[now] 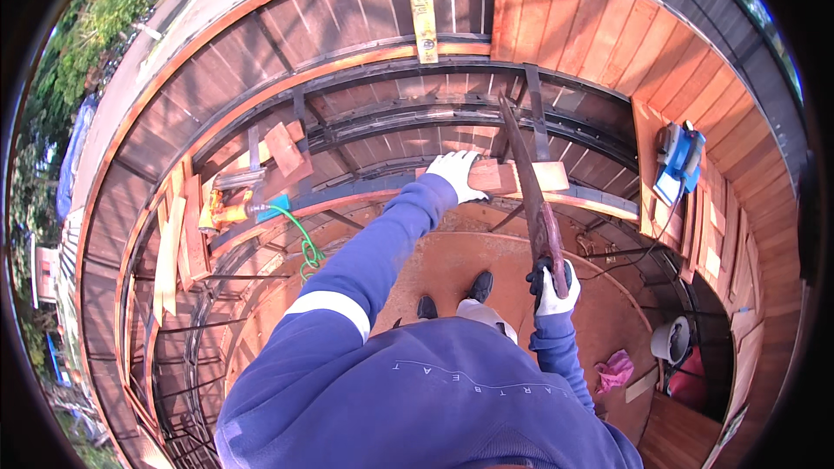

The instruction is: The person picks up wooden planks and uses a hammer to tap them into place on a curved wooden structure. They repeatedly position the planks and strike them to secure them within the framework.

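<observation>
My left hand [455, 175], in a white glove, grips the left end of a short reddish-brown wooden board [493, 176]. The board lies on the curved ledge in front of me, and its right part [551, 176] is paler. In my right hand [556, 288], also gloved, is the handle of a handsaw [526, 165]. Its long brown blade crosses the board to the right of my left hand and points away from me. Whether the teeth have cut into the wood, I cannot make out.
A yellow air nailer [224, 211] with a green hose [308, 247] rests among offcuts at left. At right, a blue power tool [680, 161] sits on planks. A yellow spirit level [421, 9] lies across the far frame. Below right are a bucket [671, 340] and pink cloth [615, 371].
</observation>
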{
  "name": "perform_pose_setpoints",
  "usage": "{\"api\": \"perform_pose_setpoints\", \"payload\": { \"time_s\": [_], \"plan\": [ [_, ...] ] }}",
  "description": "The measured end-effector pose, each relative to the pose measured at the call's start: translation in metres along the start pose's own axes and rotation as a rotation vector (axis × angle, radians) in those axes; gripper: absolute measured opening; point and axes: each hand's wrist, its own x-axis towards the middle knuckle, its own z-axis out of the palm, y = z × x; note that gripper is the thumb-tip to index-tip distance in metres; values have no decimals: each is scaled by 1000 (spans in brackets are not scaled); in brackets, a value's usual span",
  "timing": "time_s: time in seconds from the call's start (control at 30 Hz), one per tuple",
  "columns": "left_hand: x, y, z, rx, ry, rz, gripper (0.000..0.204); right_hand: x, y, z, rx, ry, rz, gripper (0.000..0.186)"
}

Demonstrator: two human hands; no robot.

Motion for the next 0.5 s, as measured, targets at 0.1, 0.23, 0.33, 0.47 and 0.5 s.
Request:
{"api": "perform_pose_setpoints", "payload": {
  "time_s": [0.1, 0.23, 0.33, 0.47, 0.5],
  "plan": [
    [-10, 12, -31, -151, 75, -7, 93, 5, 24, -19, -62, 3, -72, 13],
    [-54, -35, -87, -60, 417, -249, 94, 10, 17, -25, -64, -83, -96, 12],
    [-80, -137, -124, 143, 542, -538, 92, 12, 17, -24, -67, -96, -105, 11],
    [-94, -262, -146, 446, 257, -887, 98, 7, 16, -21, -215, -48, -45, 11],
    [-92, -272, -151, 422, 155, -914, 97, 4, 11, -13, -220, -19, -79, 11]
  ]
}}
